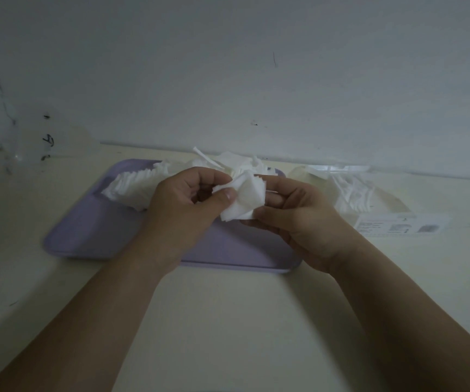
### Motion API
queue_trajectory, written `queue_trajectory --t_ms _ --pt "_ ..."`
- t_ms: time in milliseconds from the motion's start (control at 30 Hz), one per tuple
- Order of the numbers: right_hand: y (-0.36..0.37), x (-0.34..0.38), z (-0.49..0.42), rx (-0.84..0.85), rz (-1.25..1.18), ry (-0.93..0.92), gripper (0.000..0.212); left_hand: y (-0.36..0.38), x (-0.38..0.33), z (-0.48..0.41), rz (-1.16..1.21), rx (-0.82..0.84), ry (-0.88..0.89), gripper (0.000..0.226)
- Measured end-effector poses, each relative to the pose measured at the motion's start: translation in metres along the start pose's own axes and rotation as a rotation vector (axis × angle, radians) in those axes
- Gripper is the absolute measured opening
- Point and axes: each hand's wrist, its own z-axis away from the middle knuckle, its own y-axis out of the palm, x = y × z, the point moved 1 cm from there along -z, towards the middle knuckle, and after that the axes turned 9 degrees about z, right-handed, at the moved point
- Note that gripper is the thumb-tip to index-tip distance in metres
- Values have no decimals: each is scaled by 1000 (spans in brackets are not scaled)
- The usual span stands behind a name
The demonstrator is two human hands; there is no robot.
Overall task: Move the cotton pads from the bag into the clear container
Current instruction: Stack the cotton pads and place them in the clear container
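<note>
A small stack of cotton pads sits above the purple tray, pinched by the left hand and gripped from the other side by the right hand. More pads lie in a row on the tray's far left. A clear labelled pack rests just right of the tray.

The left grip and right grip together hold a small stack of cotton pads above a lavender tray on the tabletop — thumbs on its near side. A fanned row of pads lies just left of them; the clear bag lies to their right.
</note>
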Motion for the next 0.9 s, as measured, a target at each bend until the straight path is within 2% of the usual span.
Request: queue_trajectory --t_ms 367,567,633,767,900 --pt "-5 0 -1 -141 56 112 41 -1 -4 1 32 1 5 10" --pt "-9 -3 -3 -248 122 98 39 -3 -7 -5 103 -141 99 13" --pt "-11 -3 -4 -257 125 87 40 -3 -8 -4 118 -102 105 15" --pt "-9 -3 -2 -212 121 77 42 6 -7 4 116 89 50 21" --pt "-7 -3 -2 -176 110 76 42 6 -5 4 105 98 13 25"
